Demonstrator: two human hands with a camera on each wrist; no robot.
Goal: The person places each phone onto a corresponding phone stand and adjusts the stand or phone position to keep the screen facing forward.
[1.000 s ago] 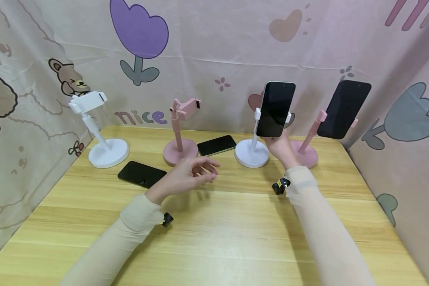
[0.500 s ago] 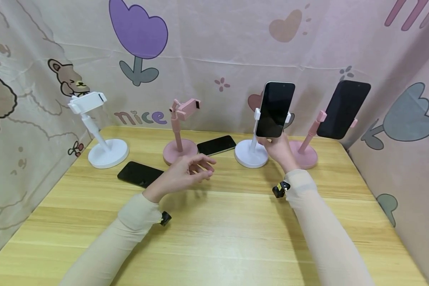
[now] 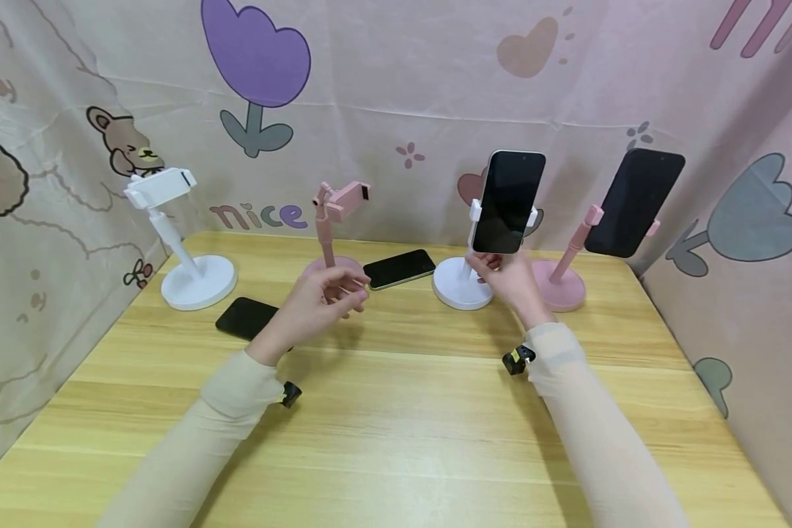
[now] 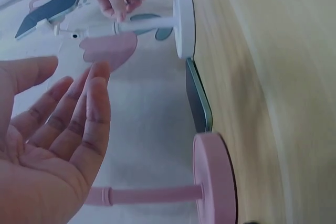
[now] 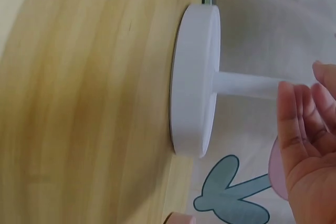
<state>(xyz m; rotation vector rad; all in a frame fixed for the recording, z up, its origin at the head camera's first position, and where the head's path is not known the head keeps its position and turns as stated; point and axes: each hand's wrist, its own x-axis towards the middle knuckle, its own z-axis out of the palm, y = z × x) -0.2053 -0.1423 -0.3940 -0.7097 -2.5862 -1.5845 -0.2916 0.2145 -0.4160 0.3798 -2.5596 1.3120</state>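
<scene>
My left hand hovers in front of the pink phone stand, fingers loosely bent and nothing in them. In the left wrist view, the palm and spread thumb of that left hand show plainly. My right hand is at the post of a white phone stand, just below a black-screened phone clamped upright in it. In the right wrist view, the fingers of the right hand are relaxed and overlap the white post, with the thumb apart.
A second white stand with its holder bare stands at the left. Dark phones lie flat on the table: one phone by my left wrist, another phone between the stands. At the right, a pink stand carries a tilted phone.
My left hand has drawn left, now overlapping the pink stand's base. The right hand has shifted slightly left and down from behind the phone's lower edge. The stands and phones have stayed put.
</scene>
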